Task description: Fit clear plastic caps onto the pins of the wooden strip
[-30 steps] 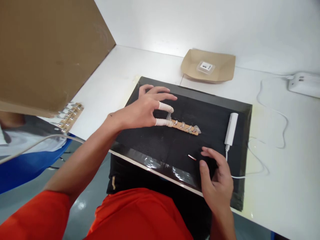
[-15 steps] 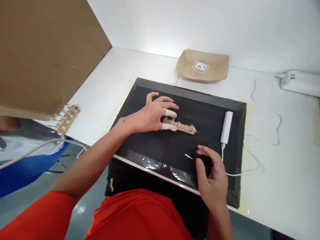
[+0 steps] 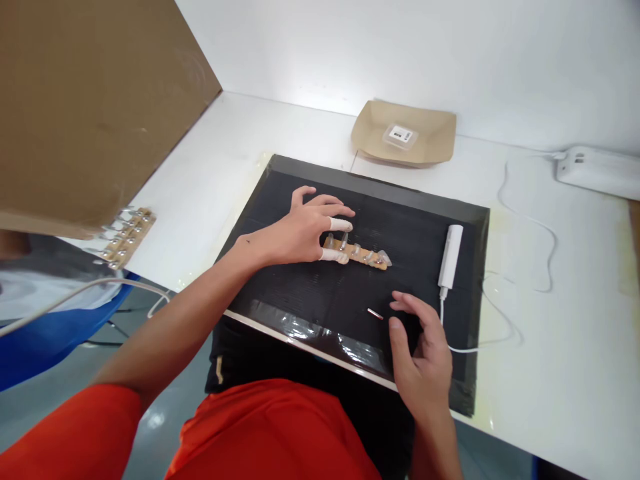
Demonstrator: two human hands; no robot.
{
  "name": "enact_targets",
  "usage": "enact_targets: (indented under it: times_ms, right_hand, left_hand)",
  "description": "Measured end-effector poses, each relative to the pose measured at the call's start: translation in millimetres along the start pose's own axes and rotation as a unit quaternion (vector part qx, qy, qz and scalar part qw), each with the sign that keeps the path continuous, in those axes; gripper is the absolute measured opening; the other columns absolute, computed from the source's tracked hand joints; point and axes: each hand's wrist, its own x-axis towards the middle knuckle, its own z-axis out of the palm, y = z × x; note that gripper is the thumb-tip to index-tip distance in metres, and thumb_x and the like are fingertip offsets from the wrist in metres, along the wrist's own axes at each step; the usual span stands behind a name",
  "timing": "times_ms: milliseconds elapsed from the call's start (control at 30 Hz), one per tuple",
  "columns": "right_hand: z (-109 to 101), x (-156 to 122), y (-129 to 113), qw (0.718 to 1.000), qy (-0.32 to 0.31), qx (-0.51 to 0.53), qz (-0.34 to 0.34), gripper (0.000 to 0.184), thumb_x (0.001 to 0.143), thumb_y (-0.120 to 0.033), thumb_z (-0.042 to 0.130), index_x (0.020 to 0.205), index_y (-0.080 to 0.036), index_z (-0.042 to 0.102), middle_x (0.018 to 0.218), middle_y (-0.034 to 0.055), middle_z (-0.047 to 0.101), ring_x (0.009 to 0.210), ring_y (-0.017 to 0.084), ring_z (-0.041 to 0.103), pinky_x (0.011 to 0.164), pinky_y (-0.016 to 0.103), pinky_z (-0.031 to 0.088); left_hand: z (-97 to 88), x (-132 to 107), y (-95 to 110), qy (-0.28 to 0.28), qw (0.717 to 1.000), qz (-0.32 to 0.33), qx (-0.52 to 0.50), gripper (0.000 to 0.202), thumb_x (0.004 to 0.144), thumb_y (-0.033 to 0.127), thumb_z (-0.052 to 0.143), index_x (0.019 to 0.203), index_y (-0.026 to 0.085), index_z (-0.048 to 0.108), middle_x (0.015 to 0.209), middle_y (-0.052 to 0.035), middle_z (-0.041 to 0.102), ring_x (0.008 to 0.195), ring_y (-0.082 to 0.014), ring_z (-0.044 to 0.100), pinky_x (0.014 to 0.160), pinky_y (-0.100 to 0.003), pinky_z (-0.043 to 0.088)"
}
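Note:
My left hand (image 3: 313, 230) reaches over a narrow tan strip (image 3: 357, 252) with several clear, nub-like pieces on it. White covers wrap its thumb and forefinger, which stand apart around the strip's left end. The thumb tip lies at the strip's near edge; whether it touches is hard to tell. My right hand (image 3: 425, 353) hovers palm inward over the mat's front right part, thumb and fingers parted, nothing between them. Just left of its fingertips lies a small metallic pin-like piece (image 3: 375, 313).
The black mat (image 3: 310, 300) covers the table's middle. A white stick-shaped device (image 3: 451, 257) trails a cable at right. Behind stands a cardboard tray (image 3: 435, 147) holding a small clear case (image 3: 400, 136). Another studded strip (image 3: 130, 237) sits by a brown panel (image 3: 100, 100). A power strip (image 3: 600, 170) is far right.
My left thumb and forefinger have spread slightly, and a clear piece between them now shows more upright. My right hand has hardly moved. The whole view has shifted a little.

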Motion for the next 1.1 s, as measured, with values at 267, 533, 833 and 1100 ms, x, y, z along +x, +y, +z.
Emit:
enact_targets:
  times_ms: [267, 533, 833, 1100]
  right_hand:
    - [0.6, 0.5, 0.9, 1.0, -0.001, 0.007, 0.002, 0.04, 0.099, -0.019, 0.062, 0.138, -0.03, 0.062, 0.125, 0.0048, 0.071, 0.111, 0.017, 0.068, 0.106, 0.038, 0.052]
    - [-0.6, 0.8, -0.4, 1.0, -0.006, 0.009, 0.002, 0.04, 0.099, -0.019, 0.061, 0.138, -0.031, 0.061, 0.126, 0.0042, 0.071, 0.11, 0.015, 0.068, 0.105, 0.036, 0.052]
    - [-0.5, -0.1, 0.4, 1.0, -0.01, 0.003, 0.005, 0.04, 0.1, -0.02, 0.061, 0.138, -0.031, 0.061, 0.126, 0.004, 0.071, 0.111, 0.015, 0.067, 0.106, 0.037, 0.052]
    - [-0.9, 1.7, 0.3, 1.0, -0.011, -0.007, 0.001, 0.038, 0.1, -0.02, 0.061, 0.137, -0.03, 0.062, 0.125, 0.0046, 0.071, 0.109, 0.016, 0.068, 0.104, 0.038, 0.053]
  left_hand:
    - [-0.3, -0.4, 0.0, -0.005, 1.0, 0.003, -0.005, 0.026, 0.083, 0.031, 0.091, 0.104, 0.022, 0.079, 0.14, -0.0082, 0.073, 0.14, -0.0336, 0.057, 0.119, -0.058, 0.011]
    - [0.5, 0.9, -0.7, -0.004, 1.0, 0.006, -0.009, 0.024, 0.084, 0.033, 0.09, 0.103, 0.023, 0.079, 0.139, -0.0085, 0.073, 0.139, -0.0333, 0.058, 0.119, -0.058, 0.011]
    - [1.7, 1.0, -1.6, -0.003, 1.0, 0.008, -0.008, 0.02, 0.085, 0.031, 0.088, 0.101, 0.023, 0.079, 0.137, -0.008, 0.074, 0.137, -0.0334, 0.059, 0.12, -0.058, 0.011]
    - [1.6, 0.3, -1.4, 0.004, 1.0, 0.001, -0.01, 0.031, 0.084, 0.032, 0.09, 0.111, 0.024, 0.077, 0.139, -0.0085, 0.073, 0.138, -0.0335, 0.059, 0.119, -0.057, 0.011]
